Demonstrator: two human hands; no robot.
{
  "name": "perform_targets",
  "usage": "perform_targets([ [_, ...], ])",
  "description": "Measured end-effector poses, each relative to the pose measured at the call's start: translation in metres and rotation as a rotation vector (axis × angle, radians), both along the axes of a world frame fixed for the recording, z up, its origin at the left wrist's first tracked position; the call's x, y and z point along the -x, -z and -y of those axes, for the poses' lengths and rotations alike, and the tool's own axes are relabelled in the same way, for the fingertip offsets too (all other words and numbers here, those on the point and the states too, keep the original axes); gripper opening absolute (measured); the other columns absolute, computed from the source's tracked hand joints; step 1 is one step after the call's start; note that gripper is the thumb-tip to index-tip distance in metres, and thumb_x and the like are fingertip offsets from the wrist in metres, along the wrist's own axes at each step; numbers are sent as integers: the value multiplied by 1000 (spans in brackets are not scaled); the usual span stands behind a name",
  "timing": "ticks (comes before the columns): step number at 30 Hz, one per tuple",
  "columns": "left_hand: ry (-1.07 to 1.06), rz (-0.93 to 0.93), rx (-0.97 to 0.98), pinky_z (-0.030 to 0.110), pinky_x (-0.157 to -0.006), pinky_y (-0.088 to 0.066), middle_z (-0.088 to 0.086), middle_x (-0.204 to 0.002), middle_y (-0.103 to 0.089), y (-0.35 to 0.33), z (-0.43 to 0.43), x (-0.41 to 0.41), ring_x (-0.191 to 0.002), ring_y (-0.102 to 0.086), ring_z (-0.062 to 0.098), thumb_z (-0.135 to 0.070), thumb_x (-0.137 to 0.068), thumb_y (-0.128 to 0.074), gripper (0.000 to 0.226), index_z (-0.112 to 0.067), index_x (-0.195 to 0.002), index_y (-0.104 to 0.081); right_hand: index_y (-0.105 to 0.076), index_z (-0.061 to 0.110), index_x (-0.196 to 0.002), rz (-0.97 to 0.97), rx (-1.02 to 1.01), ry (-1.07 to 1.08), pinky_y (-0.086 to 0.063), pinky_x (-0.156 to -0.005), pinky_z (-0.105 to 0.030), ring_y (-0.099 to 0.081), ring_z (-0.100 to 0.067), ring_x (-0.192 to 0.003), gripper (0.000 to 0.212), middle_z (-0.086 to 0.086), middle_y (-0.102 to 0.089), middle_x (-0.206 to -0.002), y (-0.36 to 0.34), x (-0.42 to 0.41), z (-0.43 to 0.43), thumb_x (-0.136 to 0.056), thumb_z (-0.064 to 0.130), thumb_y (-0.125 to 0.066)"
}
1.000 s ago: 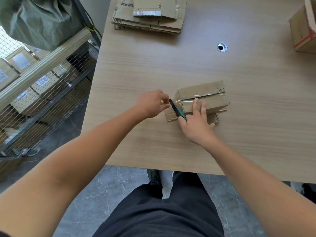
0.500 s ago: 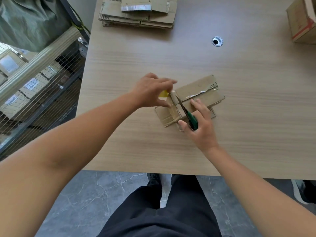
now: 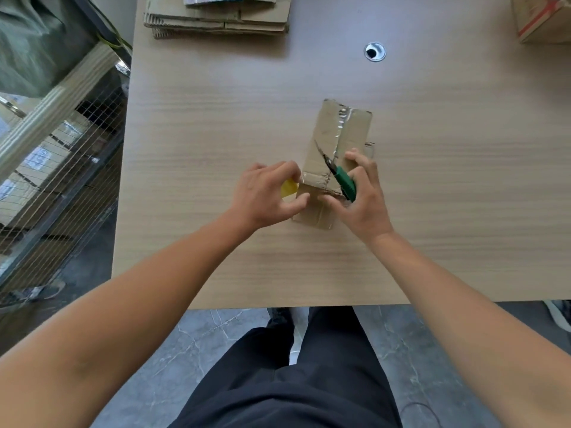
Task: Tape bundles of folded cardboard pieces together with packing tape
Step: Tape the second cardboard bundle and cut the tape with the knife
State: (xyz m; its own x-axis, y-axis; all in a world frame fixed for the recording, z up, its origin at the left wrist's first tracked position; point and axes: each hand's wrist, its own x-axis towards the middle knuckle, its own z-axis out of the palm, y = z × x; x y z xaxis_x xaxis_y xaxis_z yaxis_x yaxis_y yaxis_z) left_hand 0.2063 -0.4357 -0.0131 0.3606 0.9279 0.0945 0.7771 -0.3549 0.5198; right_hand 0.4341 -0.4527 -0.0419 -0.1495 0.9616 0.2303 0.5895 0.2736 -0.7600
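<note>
Halfway, apparently, through taping the cardboard bundle (image 3: 332, 140) mid-table (image 3: 216, 118); gripping the yellow tape roll (image 3: 289, 188) in the left hand (image 3: 265, 194) at its nine o'clock; clasping the green knife (image 3: 344, 180) in the right hand (image 3: 366, 199) at five o'clock; next, likely cutting tape cleanly.

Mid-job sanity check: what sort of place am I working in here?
Likely a packing or storeroom area: a wood-grain table holds a stack of flattened cardboard and a taped cardboard bundle, and a wire-mesh rack holding boxes stands at the left.
</note>
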Motion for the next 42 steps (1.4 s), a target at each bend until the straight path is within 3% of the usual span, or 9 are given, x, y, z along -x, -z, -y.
perform_targets([
  [5,-163,143,192,36,-71,-43,-9,-99,-69,-18,14,1,-86,-62,23,-43,-86,-51,22,-29,-97,-63,-50,-3,-91,74,103,-132,-30,-121,-41,-31,-29,-151,44,-15,-45,-151,-31,-23,-12,-81,21,-86],
  [8,-295,324,277,41,-87,-50,-15,-105,-69,-32,24,16,-98,-62,12,-36,-87,-51,15,-31,-93,-63,-57,0,-87,76,-44,-31,-36,-109,-36,-52,-34,-130,28,-12,-64,-128,-55,-28,2,-91,20,-76],
  [11,-161,380,259,43,-94,-49,-15,-107,-66,-50,36,18,-105,-61,9,-31,-90,-56,8,-33,-91,-63,-61,14,-92,-336,296,109,-53,-78,-39,-64,-24,-81,18,-1,-65,-86,-76,-6,33,-95,30,-69],
  [14,29,418,277,46,-93,-49,-11,-108,-62,-66,40,9,-105,-62,15,-28,-94,-59,7,-28,-94,-67,-68,20,-105,-616,584,109,-52,-62,-27,-58,-10,-66,19,5,-60,-76,-89,23,52,-90,28,-77],
  [19,165,349,293,49,-88,-50,-8,-110,-58,-81,38,0,-102,-61,18,-29,-96,-59,14,-20,-100,-69,-71,16,-91,-647,553,65,-52,-71,-28,-61,-13,-77,10,-5,-66,-84,-108,38,60,-86,14,-80],
  [24,217,282,274,47,-86,-51,-10,-114,-55,-90,38,5,-102,-60,16,-33,-97,-59,15,-24,-102,-70,-63,15,-84,-643,613,100,-41,-54,-17,-47,-8,-58,15,9,-54,-66,-121,31,60,-93,6,-69],
  [34,181,242,219,36,-80,-50,-8,-109,-62,-90,45,-2,-93,-59,10,-29,-100,-60,15,-27,-112,-69,-59,8,-83,-496,546,134,-41,-65,-28,-46,-11,-66,17,-2,-52,-75,-133,29,59,-92,13,-72],
  [38,201,260,328,31,-73,-49,-13,-81,-70,-93,49,-1,-77,-65,5,-41,-102,-50,28,-38,-128,-59,-60,14,-80,-593,502,209,-43,-59,-19,-53,-12,-67,15,-4,-59,-76,-133,24,61,-91,9,-69],
  [42,191,623,651,30,-74,-51,1,-77,-68,-90,48,3,-72,-64,16,-33,-101,-54,44,-28,-144,-50,-60,19,-78,-730,470,299,-43,-53,-20,-54,-12,-60,23,-1,-62,-69,-135,15,55,-90,0,-67],
])
